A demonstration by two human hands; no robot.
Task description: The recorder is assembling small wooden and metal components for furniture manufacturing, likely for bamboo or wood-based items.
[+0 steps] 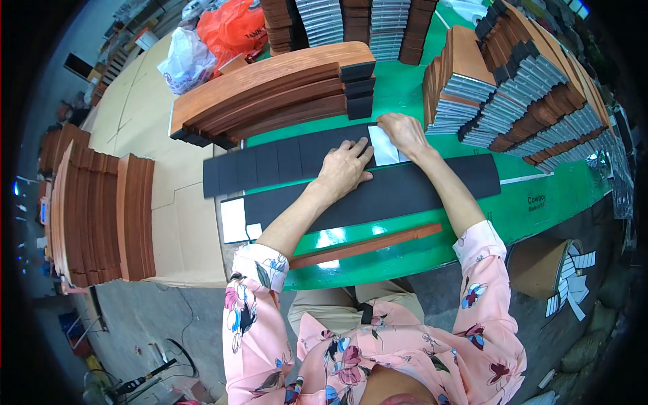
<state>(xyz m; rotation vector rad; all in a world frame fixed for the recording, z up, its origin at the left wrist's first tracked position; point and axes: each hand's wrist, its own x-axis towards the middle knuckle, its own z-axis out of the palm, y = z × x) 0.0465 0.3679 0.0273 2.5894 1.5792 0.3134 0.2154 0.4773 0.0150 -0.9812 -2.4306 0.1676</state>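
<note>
A black foam-like strip point(277, 162) scored into segments lies across the green table top, with a white piece point(385, 146) at its right end. My left hand point(344, 169) lies on the strip, fingers spread, pressing it near the white piece. At the far edge of the white piece, my right hand point(403, 137) has its fingers bent and pinched together on it; the fingertips are partly hidden. Nearer to me is a second, plain black strip point(405, 196), passing under my forearms. Closer still, a thin reddish-brown wooden strip point(371, 245) lies on the table.
Curved brown boards point(270, 84) are stacked beyond the strips. Tall stacks of boards stand at the right point(520, 88) and left point(101, 216). Red point(233, 34) and white plastic bags point(185, 61) sit at the back left. A bin point(540, 266) with white scraps stands right of the table.
</note>
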